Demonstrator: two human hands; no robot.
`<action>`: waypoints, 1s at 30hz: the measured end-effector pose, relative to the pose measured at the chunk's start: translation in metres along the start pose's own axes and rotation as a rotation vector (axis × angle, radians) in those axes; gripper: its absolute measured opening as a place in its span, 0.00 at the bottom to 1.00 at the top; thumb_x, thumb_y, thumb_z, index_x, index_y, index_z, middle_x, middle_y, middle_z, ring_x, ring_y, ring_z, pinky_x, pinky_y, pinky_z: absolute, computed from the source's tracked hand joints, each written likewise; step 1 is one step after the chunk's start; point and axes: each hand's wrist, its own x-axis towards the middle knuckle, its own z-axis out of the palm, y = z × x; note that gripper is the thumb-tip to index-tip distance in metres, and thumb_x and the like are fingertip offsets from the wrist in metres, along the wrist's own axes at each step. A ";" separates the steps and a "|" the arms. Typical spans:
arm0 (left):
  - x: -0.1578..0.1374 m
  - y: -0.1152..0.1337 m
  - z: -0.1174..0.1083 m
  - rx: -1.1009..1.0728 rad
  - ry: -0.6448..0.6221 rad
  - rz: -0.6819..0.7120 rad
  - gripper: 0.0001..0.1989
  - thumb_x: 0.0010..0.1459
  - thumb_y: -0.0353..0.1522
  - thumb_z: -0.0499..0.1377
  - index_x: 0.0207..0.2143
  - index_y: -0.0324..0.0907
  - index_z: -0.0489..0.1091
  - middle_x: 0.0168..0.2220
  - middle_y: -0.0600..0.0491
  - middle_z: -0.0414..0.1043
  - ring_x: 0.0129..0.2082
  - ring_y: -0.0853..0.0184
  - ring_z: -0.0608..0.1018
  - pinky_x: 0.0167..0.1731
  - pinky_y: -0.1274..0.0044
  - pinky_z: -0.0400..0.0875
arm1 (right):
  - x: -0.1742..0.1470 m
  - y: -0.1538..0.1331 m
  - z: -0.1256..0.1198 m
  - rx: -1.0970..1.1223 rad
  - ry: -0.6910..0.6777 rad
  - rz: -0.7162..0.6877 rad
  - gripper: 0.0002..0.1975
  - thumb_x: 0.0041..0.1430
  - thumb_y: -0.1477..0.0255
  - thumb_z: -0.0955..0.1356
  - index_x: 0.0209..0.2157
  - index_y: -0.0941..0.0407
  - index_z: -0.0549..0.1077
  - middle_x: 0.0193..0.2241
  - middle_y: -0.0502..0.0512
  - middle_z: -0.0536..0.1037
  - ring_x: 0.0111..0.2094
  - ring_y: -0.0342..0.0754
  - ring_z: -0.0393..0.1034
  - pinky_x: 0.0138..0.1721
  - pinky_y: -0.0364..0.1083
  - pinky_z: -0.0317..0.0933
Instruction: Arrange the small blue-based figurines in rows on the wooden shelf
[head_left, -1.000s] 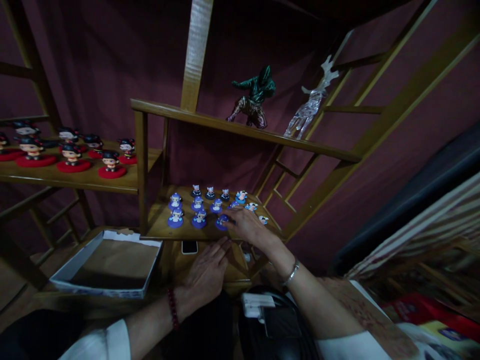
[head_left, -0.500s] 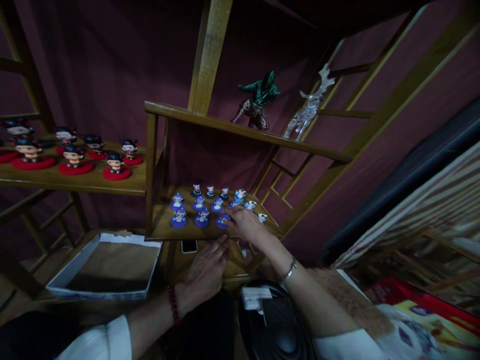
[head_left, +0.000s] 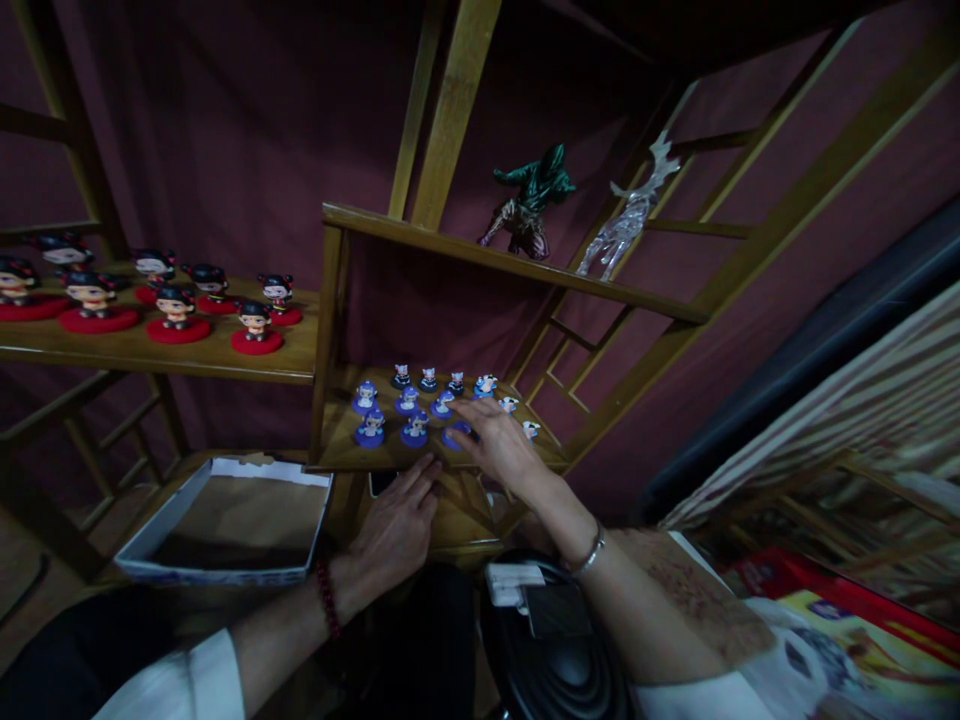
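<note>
My right hand (head_left: 501, 443) reaches over the lower shelf, thumb and fingers apart, above a small figurine with a purple base (head_left: 453, 434). The hand hides much of that figurine; whether it touches it I cannot tell. To the left stand purple-capped figurines, among them a front-row one (head_left: 414, 430) and one behind it (head_left: 443, 403). My left hand (head_left: 397, 522) has its fingers stretched out at the front edge of the lower shelf (head_left: 390, 466) and holds nothing. Several black-based figurines (head_left: 428, 379) line the back, and blue-and-white ones (head_left: 486, 385) stand at the right.
Red-based figurines (head_left: 177, 312) fill the left shelf. Above are a green-hooded statuette (head_left: 536, 195) and a clear deer figure (head_left: 624, 225). Below left sits a shallow open box (head_left: 225, 525); a phone (head_left: 384, 482) lies under the shelf. A black round stool (head_left: 566, 665) is between my arms.
My right hand's fingers have spread and lifted from the front-row purple figurine. My left hand has shifted slightly left and up along the shelf edge. The view has turned a little left.
</note>
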 end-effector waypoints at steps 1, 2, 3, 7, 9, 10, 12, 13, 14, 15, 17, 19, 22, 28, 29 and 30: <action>-0.001 -0.002 0.000 0.003 0.006 -0.004 0.20 0.52 0.20 0.51 0.48 0.33 0.69 0.59 0.40 0.64 0.64 0.59 0.59 0.59 0.65 0.61 | 0.001 -0.005 0.001 0.020 0.028 0.001 0.16 0.60 0.71 0.66 0.50 0.58 0.71 0.46 0.59 0.77 0.49 0.53 0.66 0.51 0.52 0.63; -0.003 -0.003 -0.002 0.008 0.013 -0.008 0.21 0.51 0.20 0.51 0.48 0.33 0.69 0.59 0.40 0.64 0.63 0.59 0.60 0.59 0.65 0.61 | 0.002 -0.011 0.003 0.041 0.047 0.005 0.16 0.60 0.71 0.66 0.50 0.57 0.72 0.45 0.59 0.77 0.49 0.52 0.67 0.50 0.52 0.63; -0.004 -0.004 -0.003 0.015 0.020 -0.012 0.21 0.51 0.20 0.51 0.48 0.33 0.69 0.59 0.39 0.64 0.63 0.58 0.61 0.58 0.64 0.62 | 0.003 -0.016 0.006 0.060 0.055 0.009 0.16 0.60 0.71 0.66 0.50 0.57 0.72 0.45 0.59 0.77 0.49 0.52 0.67 0.50 0.51 0.63; -0.009 -0.006 -0.014 0.072 0.074 -0.010 0.21 0.49 0.19 0.51 0.46 0.31 0.70 0.57 0.38 0.66 0.60 0.55 0.65 0.55 0.64 0.66 | 0.011 -0.033 0.017 0.094 0.033 0.050 0.18 0.59 0.72 0.67 0.51 0.57 0.71 0.46 0.58 0.77 0.49 0.51 0.67 0.51 0.51 0.63; -0.013 -0.008 -0.020 0.112 0.108 -0.019 0.19 0.50 0.19 0.50 0.44 0.31 0.71 0.56 0.37 0.67 0.59 0.53 0.66 0.54 0.63 0.68 | 0.016 -0.037 0.020 0.087 0.023 0.065 0.19 0.59 0.73 0.66 0.52 0.57 0.70 0.48 0.58 0.76 0.50 0.51 0.67 0.52 0.51 0.62; -0.014 -0.009 -0.022 0.130 0.122 -0.028 0.19 0.50 0.19 0.51 0.43 0.30 0.72 0.56 0.37 0.67 0.58 0.52 0.67 0.53 0.63 0.69 | 0.019 -0.038 0.022 0.080 0.014 0.067 0.19 0.60 0.73 0.66 0.53 0.58 0.70 0.49 0.58 0.75 0.50 0.52 0.66 0.53 0.51 0.61; -0.017 -0.013 -0.026 0.163 0.144 -0.049 0.19 0.50 0.20 0.51 0.43 0.31 0.72 0.56 0.36 0.67 0.57 0.51 0.68 0.52 0.63 0.70 | 0.023 -0.039 0.023 0.067 -0.024 0.067 0.20 0.59 0.73 0.66 0.54 0.58 0.69 0.50 0.59 0.74 0.51 0.52 0.66 0.53 0.51 0.60; -0.019 -0.014 -0.027 0.175 0.153 -0.059 0.19 0.50 0.20 0.51 0.44 0.31 0.72 0.56 0.36 0.67 0.57 0.51 0.69 0.52 0.63 0.70 | 0.025 -0.040 0.024 0.061 -0.051 0.072 0.20 0.59 0.73 0.66 0.54 0.58 0.69 0.50 0.59 0.75 0.51 0.52 0.67 0.53 0.50 0.61; -0.020 -0.016 -0.028 0.183 0.160 -0.065 0.19 0.50 0.19 0.51 0.44 0.31 0.72 0.55 0.36 0.68 0.57 0.51 0.69 0.52 0.63 0.70 | 0.027 -0.040 0.024 0.056 -0.082 0.081 0.20 0.59 0.74 0.67 0.54 0.58 0.69 0.49 0.59 0.75 0.51 0.52 0.67 0.52 0.50 0.61; -0.021 -0.018 -0.029 0.188 0.165 -0.068 0.18 0.51 0.19 0.51 0.44 0.30 0.72 0.55 0.36 0.68 0.57 0.52 0.69 0.52 0.64 0.70 | 0.029 -0.040 0.024 0.053 -0.112 0.090 0.20 0.58 0.74 0.67 0.54 0.58 0.69 0.49 0.60 0.75 0.51 0.52 0.67 0.52 0.50 0.61; -0.022 -0.020 -0.030 0.187 0.171 -0.063 0.18 0.51 0.19 0.51 0.43 0.30 0.72 0.55 0.36 0.68 0.57 0.52 0.69 0.53 0.64 0.70 | 0.032 -0.039 0.024 0.057 -0.160 0.113 0.20 0.58 0.75 0.67 0.53 0.58 0.70 0.48 0.60 0.76 0.51 0.52 0.67 0.52 0.49 0.61; -0.023 -0.023 -0.031 0.180 0.174 -0.055 0.18 0.52 0.19 0.51 0.44 0.29 0.72 0.55 0.35 0.68 0.58 0.53 0.67 0.53 0.65 0.69 | 0.035 -0.038 0.025 0.071 -0.188 0.133 0.19 0.59 0.75 0.66 0.53 0.57 0.70 0.48 0.59 0.76 0.51 0.51 0.68 0.52 0.48 0.61; -0.023 -0.025 -0.031 0.178 0.174 -0.056 0.18 0.52 0.19 0.50 0.45 0.29 0.71 0.56 0.36 0.67 0.59 0.53 0.66 0.53 0.65 0.70 | 0.038 -0.036 0.027 0.089 -0.198 0.146 0.18 0.59 0.76 0.65 0.51 0.56 0.71 0.48 0.58 0.76 0.50 0.50 0.69 0.51 0.46 0.61; -0.023 -0.028 -0.029 0.167 0.168 -0.061 0.18 0.52 0.19 0.50 0.45 0.30 0.71 0.55 0.37 0.68 0.58 0.55 0.67 0.53 0.65 0.70 | 0.039 -0.032 0.030 0.095 -0.192 0.131 0.17 0.60 0.74 0.66 0.50 0.57 0.72 0.46 0.58 0.76 0.48 0.50 0.71 0.50 0.45 0.62; -0.023 -0.028 -0.029 0.163 0.169 -0.068 0.18 0.52 0.19 0.50 0.45 0.31 0.71 0.55 0.38 0.68 0.58 0.55 0.67 0.53 0.65 0.70 | 0.039 -0.032 0.030 0.098 -0.191 0.127 0.16 0.60 0.74 0.66 0.50 0.57 0.72 0.46 0.58 0.76 0.48 0.49 0.71 0.50 0.45 0.62; -0.023 -0.028 -0.028 0.158 0.170 -0.075 0.18 0.53 0.19 0.50 0.45 0.32 0.71 0.55 0.39 0.68 0.59 0.56 0.67 0.53 0.65 0.70 | 0.039 -0.032 0.030 0.101 -0.189 0.123 0.16 0.60 0.74 0.66 0.50 0.57 0.72 0.46 0.58 0.76 0.48 0.49 0.71 0.50 0.45 0.62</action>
